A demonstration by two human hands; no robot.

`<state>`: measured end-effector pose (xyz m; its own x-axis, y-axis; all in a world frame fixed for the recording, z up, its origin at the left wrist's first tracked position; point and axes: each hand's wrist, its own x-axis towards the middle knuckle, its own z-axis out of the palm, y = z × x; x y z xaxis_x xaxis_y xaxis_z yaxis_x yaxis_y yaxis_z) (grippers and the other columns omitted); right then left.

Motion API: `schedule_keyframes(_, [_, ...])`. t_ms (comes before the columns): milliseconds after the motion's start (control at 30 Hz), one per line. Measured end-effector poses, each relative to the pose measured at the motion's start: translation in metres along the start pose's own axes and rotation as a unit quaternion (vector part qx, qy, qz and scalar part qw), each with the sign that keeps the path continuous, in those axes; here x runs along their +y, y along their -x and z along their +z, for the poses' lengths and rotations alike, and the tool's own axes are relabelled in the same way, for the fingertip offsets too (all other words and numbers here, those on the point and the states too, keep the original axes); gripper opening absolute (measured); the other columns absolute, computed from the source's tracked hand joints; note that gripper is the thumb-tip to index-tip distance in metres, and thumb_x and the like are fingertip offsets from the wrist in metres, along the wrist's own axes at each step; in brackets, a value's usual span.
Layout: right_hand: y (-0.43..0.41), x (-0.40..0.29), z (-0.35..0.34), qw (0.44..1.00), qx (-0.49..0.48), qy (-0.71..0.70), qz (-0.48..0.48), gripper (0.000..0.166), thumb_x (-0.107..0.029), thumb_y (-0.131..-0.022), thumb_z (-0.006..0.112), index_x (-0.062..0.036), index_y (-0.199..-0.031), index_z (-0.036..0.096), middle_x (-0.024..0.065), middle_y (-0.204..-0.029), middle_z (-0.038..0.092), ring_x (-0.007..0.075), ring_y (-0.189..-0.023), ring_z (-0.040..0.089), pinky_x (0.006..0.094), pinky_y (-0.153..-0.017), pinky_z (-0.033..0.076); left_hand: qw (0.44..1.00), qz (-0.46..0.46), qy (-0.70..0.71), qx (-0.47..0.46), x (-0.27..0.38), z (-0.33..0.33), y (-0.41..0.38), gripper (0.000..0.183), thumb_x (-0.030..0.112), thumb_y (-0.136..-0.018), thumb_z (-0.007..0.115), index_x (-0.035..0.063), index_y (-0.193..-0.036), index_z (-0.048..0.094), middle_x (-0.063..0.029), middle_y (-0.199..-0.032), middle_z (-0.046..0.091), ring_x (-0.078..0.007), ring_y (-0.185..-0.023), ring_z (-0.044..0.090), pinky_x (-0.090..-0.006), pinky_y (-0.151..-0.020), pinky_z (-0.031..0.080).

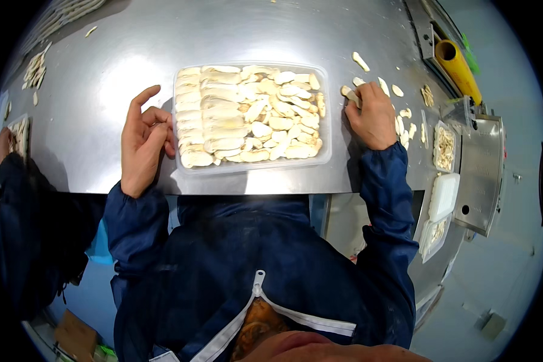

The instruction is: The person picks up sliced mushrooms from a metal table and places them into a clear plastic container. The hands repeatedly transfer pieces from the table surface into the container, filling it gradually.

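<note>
In front of me on the steel table (pixel 271 27) stands a clear plastic tray (pixel 326 135) filled with pale mushroom slices (pixel 280 106). On its left side the slices lie in two neat overlapping columns; those on the right are more jumbled. My left hand (pixel 141 140) is at the tray's left wall, index finger raised, other fingers curled against the rim, with no item visible in it. To the right of the tray, my right hand (pixel 374 115) pinches a mushroom slice (pixel 350 95) between thumb and fingers. Loose slices (pixel 400 129) lie around that hand.
Another person's hand (pixel 3 145) touches a mushroom-filled tray (pixel 25 135) at far left, near a slice pile (pixel 35 70). At right are a yellow tube (pixel 461 72), a smaller mushroom container (pixel 445 147), a white container (pixel 443 197) and a steel machine (pixel 479 172).
</note>
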<state>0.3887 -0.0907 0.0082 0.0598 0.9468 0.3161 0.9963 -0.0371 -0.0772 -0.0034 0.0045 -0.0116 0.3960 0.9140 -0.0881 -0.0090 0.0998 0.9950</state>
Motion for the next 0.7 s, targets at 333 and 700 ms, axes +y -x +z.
schedule_keyframes(333, [0.013,-0.123,-0.03,0.977,0.059,-0.138,-0.155,0.024,-0.003,-0.064,0.066,-0.0023,-0.085,0.054,0.0138,-0.08,0.052,0.031,-0.075,0.054,0.0396,-0.065,0.043,1.0,0.007,-0.014,-0.003,0.001,-0.002,0.001,0.059,-0.004,-0.082,0.044,-0.0011,-0.141,0.035,-0.0075,-0.087,0.058,-0.0085,-0.066,0.054,-0.021,-0.057,0.047])
schedule_keyframes(700, [0.007,-0.189,-0.005,0.961,-0.006,-0.181,-0.208,0.018,-0.004,-0.066,0.065,-0.0022,-0.078,0.052,0.0112,-0.077,0.046,0.0257,-0.072,0.048,0.0348,-0.065,0.039,0.999,0.029,-0.023,-0.014,-0.007,-0.003,-0.003,0.057,-0.003,-0.084,0.045,-0.0019,-0.14,0.035,-0.0076,-0.087,0.059,-0.0085,-0.062,0.057,-0.0214,-0.055,0.049])
